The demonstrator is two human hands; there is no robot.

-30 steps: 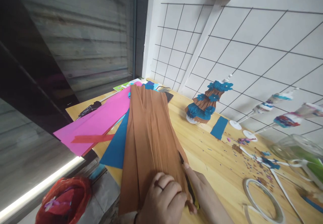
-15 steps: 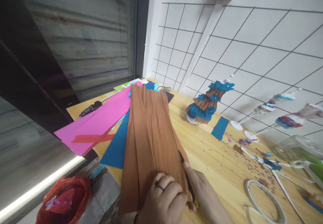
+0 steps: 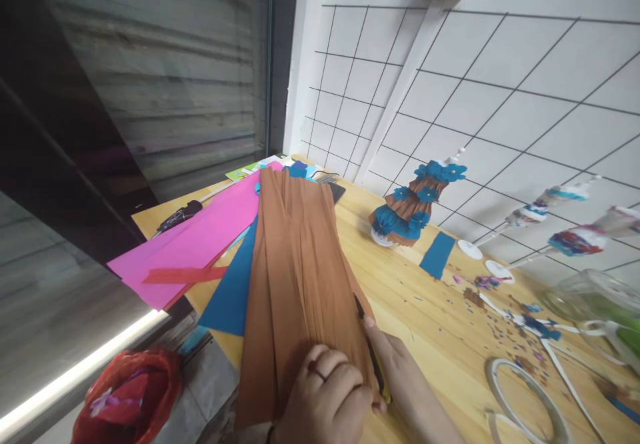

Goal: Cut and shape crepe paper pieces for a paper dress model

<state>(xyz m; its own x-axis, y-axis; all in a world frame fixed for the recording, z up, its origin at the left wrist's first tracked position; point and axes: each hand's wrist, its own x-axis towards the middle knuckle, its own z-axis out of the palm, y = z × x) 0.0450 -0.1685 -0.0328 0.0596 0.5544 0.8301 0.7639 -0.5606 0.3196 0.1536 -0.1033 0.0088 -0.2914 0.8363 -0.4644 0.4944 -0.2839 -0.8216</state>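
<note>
A long sheet of brown crepe paper (image 3: 295,284), creased lengthwise, stretches across the table toward me. My left hand (image 3: 327,391), with a ring on one finger, is closed over its near right part, fingers curled onto the paper. Beside it, my right hand (image 3: 395,371) grips scissors (image 3: 383,381) with black and yellow handles. Their dark blade tip lies at the paper's right edge and points away from me. Part of the scissors is hidden by the paper and my fingers.
Pink paper (image 3: 200,237) and blue paper (image 3: 227,297) lie left of the brown sheet. A dress form (image 3: 407,204) in brown and blue paper stands at the back. Right are a blue strip (image 3: 437,255), scraps, a tape roll (image 3: 530,397) and a glass jar (image 3: 575,294). A red-lined bin (image 3: 127,397) stands lower left.
Both hands stay in almost the same place on the brown paper. The view has shifted very slightly.
</note>
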